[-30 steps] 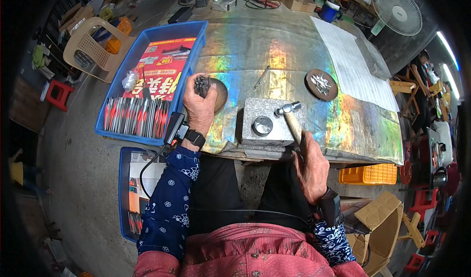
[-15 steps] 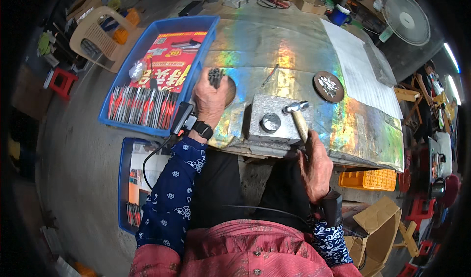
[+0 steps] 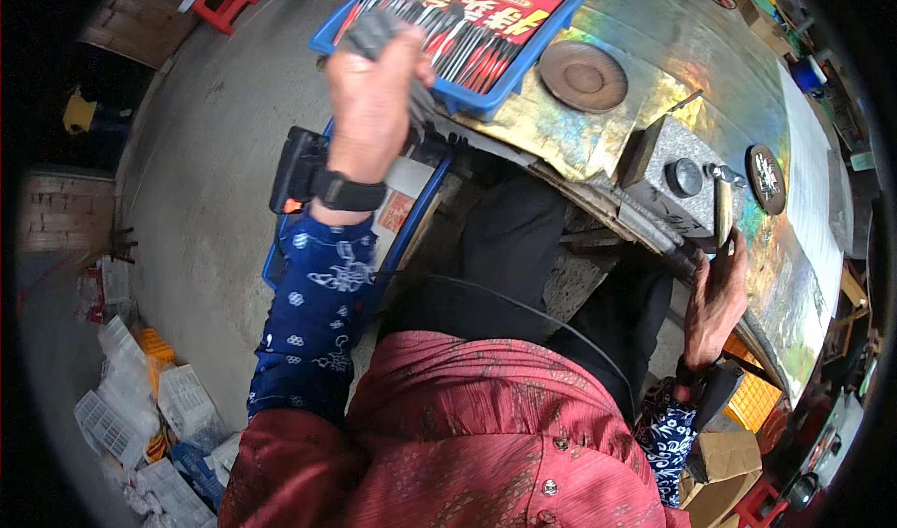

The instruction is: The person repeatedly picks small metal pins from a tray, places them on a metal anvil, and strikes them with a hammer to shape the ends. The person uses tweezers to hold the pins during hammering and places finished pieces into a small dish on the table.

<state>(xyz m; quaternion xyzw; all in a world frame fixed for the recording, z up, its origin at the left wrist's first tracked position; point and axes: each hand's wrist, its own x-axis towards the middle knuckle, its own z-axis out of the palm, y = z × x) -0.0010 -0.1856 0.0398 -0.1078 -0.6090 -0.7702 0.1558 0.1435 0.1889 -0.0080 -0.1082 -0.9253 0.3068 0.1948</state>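
My left hand (image 3: pixel 372 98) is raised over the near edge of a blue tray (image 3: pixel 472 98) and is closed on a small dark grey object (image 3: pixel 369 31) whose kind I cannot tell. The tray holds several thin red-and-silver tools on a red printed sheet. My right hand (image 3: pixel 715 299) grips the wooden handle of a small hammer (image 3: pixel 722 196). The hammer's metal head rests on a grey stone block (image 3: pixel 668 178) that carries a round metal die. A dark round disc (image 3: pixel 583 77) lies on the shiny metal-covered bench (image 3: pixel 710 51) between the tray and the block.
A second blue tray (image 3: pixel 411 220) sits lower, beside my left forearm, with a black device (image 3: pixel 297 168) at its edge. Another round dark disc (image 3: pixel 766 178) lies right of the block. White paper (image 3: pixel 813 201) covers the bench's right side. Plastic baskets (image 3: pixel 140 406) are piled on the floor at left.
My left hand has swung from the bench over to the blue tray, still closed on the dark object. The view tilted down and left. The right hand stays on the hammer.
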